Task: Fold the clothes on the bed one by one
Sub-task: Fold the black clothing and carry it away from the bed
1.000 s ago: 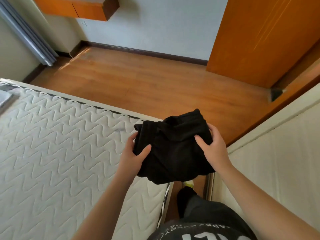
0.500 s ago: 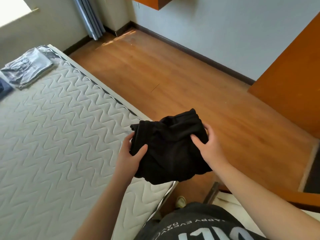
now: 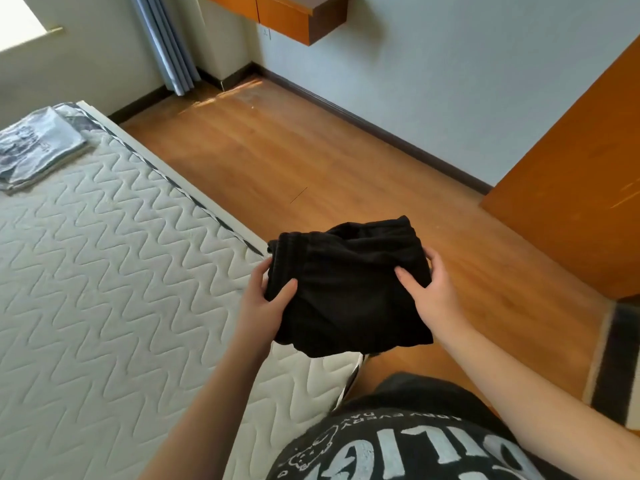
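Head view, looking down past the person's chest.

Black garment (image 3: pixel 349 289): folded into a compact bundle, held in the air at centre frame, over the near right corner of the mattress (image 3: pixel 104 289) and the floor beside it. It does not rest on the bed. A ribbed, waistband-like edge shows along its upper left side; whether it is shorts or trousers cannot be told.

Left hand (image 3: pixel 265 303): grips the bundle's left edge, thumb laid over the top of the cloth, fingers curled behind and under it.

Right hand (image 3: pixel 427 289): grips the right edge in the same way, thumb on top pointing toward frame centre, fingers wrapped round the far side.

Mattress: bare, white, zigzag quilting, fills the left half of the frame. At upper left, near its far corner, lies a folded grey-and-white printed garment (image 3: pixel 38 147), flat on the surface, well apart from the hands.

Surroundings: wooden floor (image 3: pixel 311 161) across centre and right; blue-grey curtain (image 3: pixel 166 43) at upper left; an orange wall cabinet (image 3: pixel 294 12) at top centre; an orange wooden panel (image 3: pixel 581 174) at right. The person's dark shirt with white lettering (image 3: pixel 398 445) fills the lower right.
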Motion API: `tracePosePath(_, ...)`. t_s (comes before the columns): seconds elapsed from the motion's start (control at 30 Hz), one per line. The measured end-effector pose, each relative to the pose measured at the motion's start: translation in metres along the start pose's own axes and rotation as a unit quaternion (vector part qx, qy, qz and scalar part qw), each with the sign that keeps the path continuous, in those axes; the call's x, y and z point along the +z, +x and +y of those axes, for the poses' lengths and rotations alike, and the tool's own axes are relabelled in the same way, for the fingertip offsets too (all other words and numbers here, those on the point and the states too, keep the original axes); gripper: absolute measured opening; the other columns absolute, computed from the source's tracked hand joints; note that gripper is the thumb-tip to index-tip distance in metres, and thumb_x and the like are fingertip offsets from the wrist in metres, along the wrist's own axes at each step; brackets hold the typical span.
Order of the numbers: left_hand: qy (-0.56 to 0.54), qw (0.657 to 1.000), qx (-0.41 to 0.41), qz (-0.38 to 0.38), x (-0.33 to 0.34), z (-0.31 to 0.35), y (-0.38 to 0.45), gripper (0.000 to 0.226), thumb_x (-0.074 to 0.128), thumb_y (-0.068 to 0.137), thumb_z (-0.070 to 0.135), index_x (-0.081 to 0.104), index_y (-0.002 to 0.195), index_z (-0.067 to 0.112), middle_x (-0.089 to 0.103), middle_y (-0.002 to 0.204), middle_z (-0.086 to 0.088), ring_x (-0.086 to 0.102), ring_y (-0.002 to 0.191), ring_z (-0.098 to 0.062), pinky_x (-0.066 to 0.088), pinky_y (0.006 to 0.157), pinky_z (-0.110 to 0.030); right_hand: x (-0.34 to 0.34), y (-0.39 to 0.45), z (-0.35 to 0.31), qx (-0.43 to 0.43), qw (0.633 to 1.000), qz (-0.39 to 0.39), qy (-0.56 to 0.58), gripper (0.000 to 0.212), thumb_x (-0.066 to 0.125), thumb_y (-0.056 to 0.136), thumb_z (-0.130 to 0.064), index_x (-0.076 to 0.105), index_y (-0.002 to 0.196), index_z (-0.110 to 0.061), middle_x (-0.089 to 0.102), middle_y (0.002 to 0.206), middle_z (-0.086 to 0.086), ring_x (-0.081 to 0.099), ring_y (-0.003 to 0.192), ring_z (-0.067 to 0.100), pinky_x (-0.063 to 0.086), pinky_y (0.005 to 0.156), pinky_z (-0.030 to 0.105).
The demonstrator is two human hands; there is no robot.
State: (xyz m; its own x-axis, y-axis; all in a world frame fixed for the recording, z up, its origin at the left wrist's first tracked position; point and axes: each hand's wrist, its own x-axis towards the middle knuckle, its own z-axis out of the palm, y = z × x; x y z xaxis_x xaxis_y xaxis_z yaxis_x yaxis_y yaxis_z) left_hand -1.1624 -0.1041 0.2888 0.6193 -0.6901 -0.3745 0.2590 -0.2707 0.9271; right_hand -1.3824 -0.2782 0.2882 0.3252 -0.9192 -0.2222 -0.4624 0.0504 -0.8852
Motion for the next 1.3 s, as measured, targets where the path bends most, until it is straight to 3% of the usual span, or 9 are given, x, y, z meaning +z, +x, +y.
tracePosePath(0.1,0.005,1.000,0.000,-0.015,0.014,0.006,0.019,0.043,0.076,0.083,0.039,0.052,0.109,0.063,0.072,0.104,0.014,0.071,0.096,-0.012,0.061,0.074,-0.034,-0.011,0.015,-0.002,-0.004,1.000,0.015,0.002,0.055,0.068,0.083,-0.053,0.041,0.130,-0.045,0.050,0.116,-0.028,0.052,0.111,0.006,0.046,0.091,0.030)
tracePosePath(0.3,0.050,0.997,0.006,-0.052,0.070,0.024,0.076,0.051,0.079,0.073,0.047,0.050,0.112,0.063,0.071,0.106,0.016,0.070,0.096,-0.008,0.061,0.077,-0.034,-0.045,0.078,0.011,0.012,0.999,0.042,0.020,0.055,0.068,0.083,-0.052,0.042,0.130,-0.044,0.052,0.121,-0.022,0.054,0.113,0.008,0.046,0.089,0.027)
tracePosePath(0.5,0.111,0.991,-0.007,-0.071,0.149,0.038,0.146,0.070,0.085,0.064,0.053,0.045,0.120,0.061,0.069,0.109,0.019,0.069,0.098,-0.005,0.060,0.081,-0.035,-0.088,0.173,0.035,0.022,0.999,0.026,0.038,0.049,0.068,0.082,-0.054,0.041,0.122,-0.052,0.048,0.110,-0.038,0.051,0.101,-0.008,0.044,0.083,0.022)
tracePosePath(0.6,0.115,0.991,-0.024,-0.068,0.205,0.050,0.174,0.066,0.084,0.068,0.047,0.044,0.117,0.063,0.068,0.107,0.022,0.069,0.098,-0.004,0.060,0.077,-0.032,-0.122,0.224,0.044,0.041,0.998,0.003,0.039,0.051,0.068,0.083,-0.051,0.042,0.126,-0.047,0.050,0.113,-0.031,0.053,0.106,0.003,0.046,0.087,0.027)
tracePosePath(0.73,0.109,0.992,-0.043,-0.040,0.283,0.071,0.203,0.061,0.080,0.075,0.039,0.043,0.117,0.063,0.066,0.104,0.026,0.068,0.098,-0.002,0.059,0.078,-0.030,-0.179,0.289,0.047,0.061,0.997,-0.035,0.033,0.048,0.069,0.083,-0.051,0.041,0.122,-0.053,0.052,0.119,-0.024,0.054,0.110,0.009,0.050,0.092,0.035)
tracePosePath(0.87,0.072,0.996,-0.056,-0.024,0.334,0.094,0.230,0.059,0.079,0.073,0.040,0.044,0.116,0.062,0.067,0.104,0.024,0.068,0.095,-0.002,0.059,0.075,-0.030,-0.219,0.349,0.042,0.057,0.997,-0.042,0.029,0.046,0.068,0.082,-0.055,0.042,0.119,-0.055,0.053,0.114,-0.030,0.056,0.105,0.002,0.050,0.086,0.030)
tracePosePath(1.03,0.037,0.998,-0.048,-0.005,0.362,0.116,0.263,0.054,0.075,0.084,0.025,0.048,0.120,0.054,0.070,0.103,0.015,0.070,0.097,-0.013,0.061,0.076,-0.038,-0.235,0.395,0.029,0.056,0.997,-0.038,0.047,0.040,0.068,0.079,-0.060,0.039,0.104,-0.071,0.052,0.108,-0.034,0.054,0.098,-0.004,0.049,0.080,0.026)
tracePosePath(1.2,0.013,0.999,-0.041,0.014,0.366,0.126,0.281,0.054,0.078,0.078,0.033,0.050,0.118,0.056,0.070,0.104,0.015,0.070,0.097,-0.014,0.060,0.073,-0.035,-0.233,0.424,0.014,0.042,0.997,-0.046,0.054,0.046,0.066,0.073,-0.068,0.044,0.113,-0.060,0.054,0.112,-0.031,0.054,0.101,-0.004,0.048,0.076,0.022)
tracePosePath(1.3,-0.004,0.999,-0.042,0.028,0.360,0.127,0.286,0.054,0.078,0.080,0.031,0.050,0.119,0.055,0.070,0.104,0.014,0.071,0.097,-0.014,0.060,0.073,-0.035,-0.225,0.437,0.002,0.032,0.996,-0.065,0.050,0.038,0.067,0.076,-0.065,0.041,0.103,-0.071,0.051,0.106,-0.036,0.053,0.097,-0.006,0.045,0.073,0.017)
